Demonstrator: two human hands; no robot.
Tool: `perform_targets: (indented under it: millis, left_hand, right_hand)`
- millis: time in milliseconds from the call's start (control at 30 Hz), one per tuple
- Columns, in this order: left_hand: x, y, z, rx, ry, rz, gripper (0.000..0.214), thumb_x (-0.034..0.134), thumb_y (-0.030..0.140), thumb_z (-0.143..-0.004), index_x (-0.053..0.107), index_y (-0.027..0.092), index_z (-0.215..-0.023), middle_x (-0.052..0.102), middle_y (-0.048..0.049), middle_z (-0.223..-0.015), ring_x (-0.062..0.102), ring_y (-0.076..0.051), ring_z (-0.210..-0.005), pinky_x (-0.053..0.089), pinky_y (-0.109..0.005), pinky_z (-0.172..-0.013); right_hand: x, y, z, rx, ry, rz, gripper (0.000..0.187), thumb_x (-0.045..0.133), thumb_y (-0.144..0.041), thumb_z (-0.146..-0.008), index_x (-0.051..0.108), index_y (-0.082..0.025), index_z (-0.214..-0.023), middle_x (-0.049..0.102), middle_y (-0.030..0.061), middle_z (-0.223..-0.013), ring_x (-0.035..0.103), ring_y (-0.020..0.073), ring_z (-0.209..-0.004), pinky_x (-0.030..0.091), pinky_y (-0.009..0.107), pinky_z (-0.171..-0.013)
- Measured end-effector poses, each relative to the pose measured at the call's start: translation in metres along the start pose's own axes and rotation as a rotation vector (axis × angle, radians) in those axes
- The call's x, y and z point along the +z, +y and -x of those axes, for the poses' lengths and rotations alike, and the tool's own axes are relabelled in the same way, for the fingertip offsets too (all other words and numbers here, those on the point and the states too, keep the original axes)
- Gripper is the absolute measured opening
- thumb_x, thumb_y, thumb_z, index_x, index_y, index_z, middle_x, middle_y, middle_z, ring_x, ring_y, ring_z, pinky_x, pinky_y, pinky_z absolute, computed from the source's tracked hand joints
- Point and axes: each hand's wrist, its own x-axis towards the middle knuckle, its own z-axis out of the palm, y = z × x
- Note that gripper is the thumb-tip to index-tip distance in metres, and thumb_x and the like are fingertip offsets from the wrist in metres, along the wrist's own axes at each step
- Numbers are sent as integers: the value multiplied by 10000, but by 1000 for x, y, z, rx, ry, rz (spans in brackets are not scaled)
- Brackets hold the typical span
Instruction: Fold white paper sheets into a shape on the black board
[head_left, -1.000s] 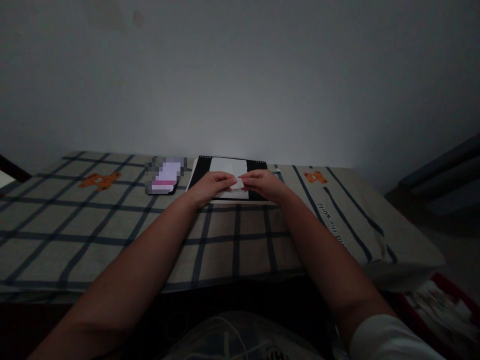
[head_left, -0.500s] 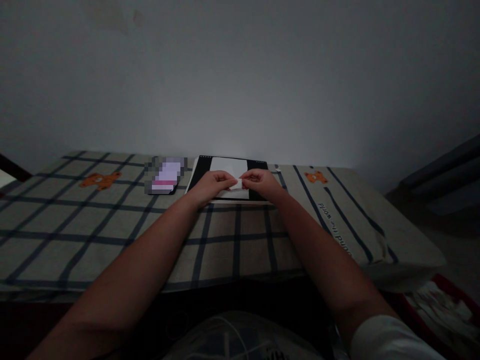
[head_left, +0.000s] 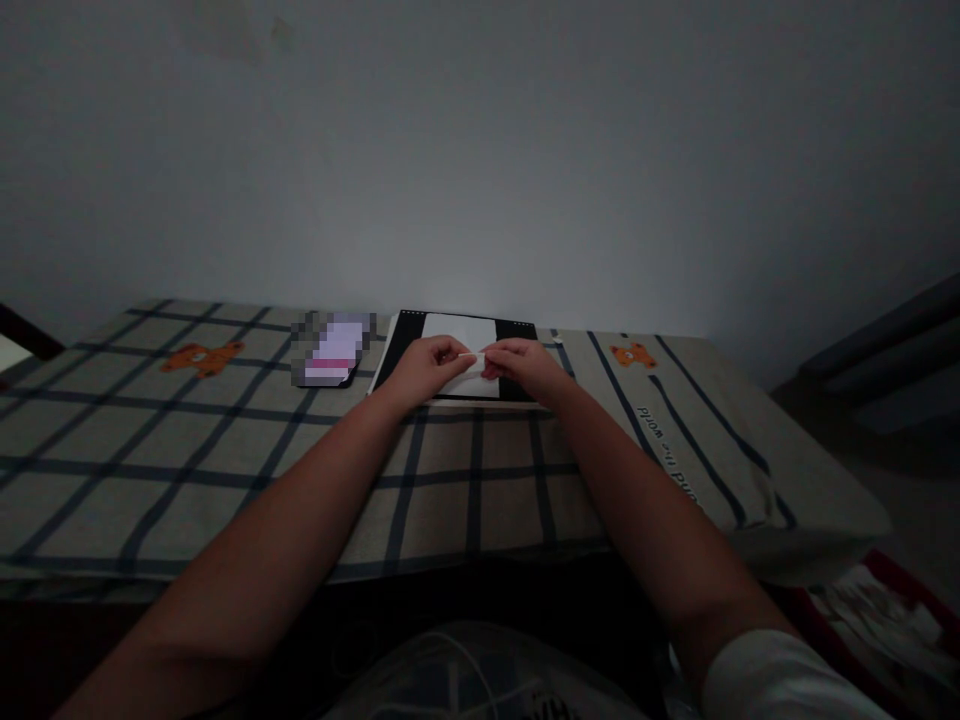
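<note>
Between my fingertips is a small white piece of paper [head_left: 474, 358], pinched at its left end by my left hand [head_left: 426, 370] and at its right end by my right hand [head_left: 529, 368]. Both hands are closed, thumbs against fingers, close together. Beneath them lies a white sheet [head_left: 459, 330] on a black-covered pad [head_left: 409, 328] with a row of small holes along its far edge. My hands hide part of the sheet and the near part of the pad.
A phone [head_left: 334, 350] with a lit, blurred screen lies left of the pad. The checked tablecloth [head_left: 255, 420] carries printed bears and lettering. A pale wall [head_left: 480, 150] rises behind the table. On the floor at lower right stands a red bin [head_left: 892, 600] holding crumpled whitish stuff.
The fingers have shifted slightly, and the small piece of paper now shows as a narrower strip between them. The pad and phone stay in place.
</note>
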Motion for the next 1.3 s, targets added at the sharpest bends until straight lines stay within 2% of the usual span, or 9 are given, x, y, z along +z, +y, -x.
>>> perform_targets:
  millis: [167,333,600,733,867,1067,1167,1300]
  left_hand:
    - [2,1,-1,-50,5,-3,341,694,495,-733,681,155,-750,641,-21,-692,523,-130,-643,399,-248,-594]
    - [2,2,-2,-125,-20,172,367,698,525,-719,695,164,-785,684,-45,-772,576,-148,-669,462,-280,-651]
    - [1,4,-1,-33,-25,93,297,670,440,-761,619,160,-675,598,4,-648,516,-117,-610,409,-257,-609]
    - [1,2,0,-14,29,73,290,665,437,-765,607,164,-688,601,6,-667,513,-119,-623,392,-255,-605]
    - [1,3,0,11,48,50,284,654,437,-771,627,160,-712,632,-12,-710,543,-134,-664,410,-266,-646]
    - [2,0,-1,-51,-10,18,268,651,407,-754,618,152,-677,611,2,-632,521,-115,-588,375,-241,-571]
    - [3,-6,-2,-86,-62,43,248,659,390,-739,617,150,-695,630,-6,-633,542,-114,-575,380,-235,-561]
    - [4,-9,-2,-146,-143,88,227,670,378,-733,625,156,-732,649,-21,-665,580,-125,-597,394,-230,-548]
  right_hand:
    - [0,-1,2,-81,52,175,258,708,-403,-728,694,-157,-803,674,22,-703,602,134,-672,475,288,-698]
    - [-2,-2,1,-119,71,203,244,679,-406,-749,685,-166,-789,673,24,-726,601,142,-703,468,298,-725]
    - [0,-5,2,-138,52,245,207,655,-375,-765,655,-168,-759,639,5,-672,578,134,-659,464,289,-685]
    - [1,-1,1,-90,29,135,273,701,-417,-739,658,-168,-841,668,16,-721,610,136,-679,491,300,-719]
    - [2,5,-2,-61,14,26,322,763,-373,-674,637,-166,-886,680,21,-731,632,141,-671,502,305,-709]
    - [-1,5,-3,-51,42,125,252,755,-342,-664,678,-145,-801,658,20,-681,601,134,-637,476,287,-653]
    - [-3,4,-3,-31,48,148,253,746,-343,-664,711,-142,-814,671,27,-695,591,132,-633,472,289,-645]
    - [-5,4,-3,-80,39,193,236,724,-350,-691,742,-160,-829,699,32,-739,583,127,-644,469,288,-649]
